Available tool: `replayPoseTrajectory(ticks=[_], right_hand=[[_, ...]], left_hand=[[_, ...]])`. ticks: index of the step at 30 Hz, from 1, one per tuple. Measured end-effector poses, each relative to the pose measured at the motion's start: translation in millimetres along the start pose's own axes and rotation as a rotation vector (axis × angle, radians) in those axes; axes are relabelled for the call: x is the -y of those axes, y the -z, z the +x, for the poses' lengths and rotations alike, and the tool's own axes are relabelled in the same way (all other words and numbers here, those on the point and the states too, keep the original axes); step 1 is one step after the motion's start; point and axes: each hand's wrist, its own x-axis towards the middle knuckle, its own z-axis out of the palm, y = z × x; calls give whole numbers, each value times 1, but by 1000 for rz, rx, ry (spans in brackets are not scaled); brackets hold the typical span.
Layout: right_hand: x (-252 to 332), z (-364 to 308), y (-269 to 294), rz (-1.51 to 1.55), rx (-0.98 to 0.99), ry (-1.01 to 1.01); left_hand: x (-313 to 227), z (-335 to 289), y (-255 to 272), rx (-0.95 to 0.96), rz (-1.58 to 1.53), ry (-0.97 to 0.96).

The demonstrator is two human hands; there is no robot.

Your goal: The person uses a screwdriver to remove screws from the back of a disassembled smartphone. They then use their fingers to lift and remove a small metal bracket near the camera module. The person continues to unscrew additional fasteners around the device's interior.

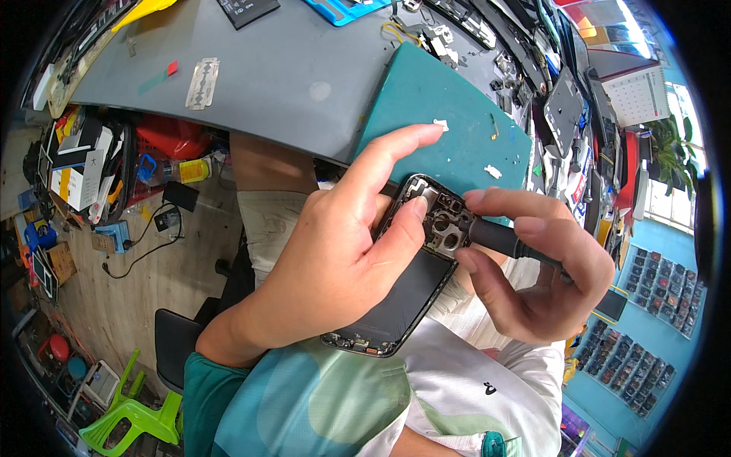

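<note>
My left hand (pixel 335 240) grips an opened phone (pixel 400 301) by its upper side. The thumb rests on the bared parts inside the phone, and the index finger stretches out over the green mat (pixel 411 91). A metal plate with round openings (pixel 449 232) shows at the phone's upper end. My right hand (pixel 560 263) is closed round a black cylindrical tool (pixel 499 238), whose end meets the phone beside that plate. The tool's tip is too small to make out. The phone is tilted and held above my lap, off the mat.
Small white scraps (pixel 493 172) lie on the mat. A razor blade (pixel 202 84) lies on the grey tabletop (pixel 282 68). Loose phone parts (pixel 442 38) crowd the far right. At left, a full bin (pixel 87 171) stands on the floor near a green plastic chair (pixel 137 419).
</note>
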Motion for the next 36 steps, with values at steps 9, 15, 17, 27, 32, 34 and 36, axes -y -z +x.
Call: replayPoseTrajectory(ticks=[9,15,17,27,32,34,36], right_hand=[[6,11,-4,-163,-62,67],[6,9,-4,-241,-94,106],[6,11,-1,-247,-76,116],[5,11,3,-280,-49,140],[8,21,2,-207,-91,125],[6,21,3,-196,-51,138],[6,18,2,-245,-49,140]], left_hand=[[-6,0,2,7,66,65],[-6,0,2,17,57,44],[-7,0,2,15,65,47],[-4,-1,0,-14,51,34],[0,0,-2,-8,25,1],[-4,-1,-1,-3,31,20],[-3,-1,0,-4,54,22]])
